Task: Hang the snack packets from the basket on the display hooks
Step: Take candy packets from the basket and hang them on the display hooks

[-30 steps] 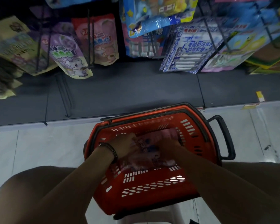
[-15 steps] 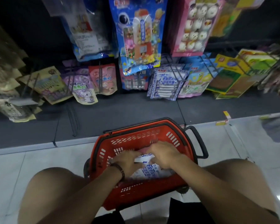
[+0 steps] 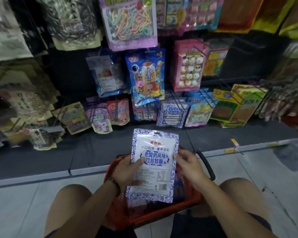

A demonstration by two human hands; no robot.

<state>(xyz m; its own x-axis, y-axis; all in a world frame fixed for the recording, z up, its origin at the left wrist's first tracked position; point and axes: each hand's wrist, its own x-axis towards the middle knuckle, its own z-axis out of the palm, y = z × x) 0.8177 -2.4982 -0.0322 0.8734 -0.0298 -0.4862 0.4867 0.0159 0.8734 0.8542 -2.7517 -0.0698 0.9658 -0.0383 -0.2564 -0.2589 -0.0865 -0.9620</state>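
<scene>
Fingers of left hand and right hand grip flat glossy packet over basket.

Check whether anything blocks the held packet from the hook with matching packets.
Nothing visible does. Left hand and right hand hold the packet; only open space above the shelf separates it from the matching packets ahead.

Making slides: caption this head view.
Left hand and right hand hold a blue-and-white snack packet over the red basket, before matching hung packets.

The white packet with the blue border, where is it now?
In the head view, centre: the white packet is held upright by the left hand and right hand, just above the red basket.
</scene>
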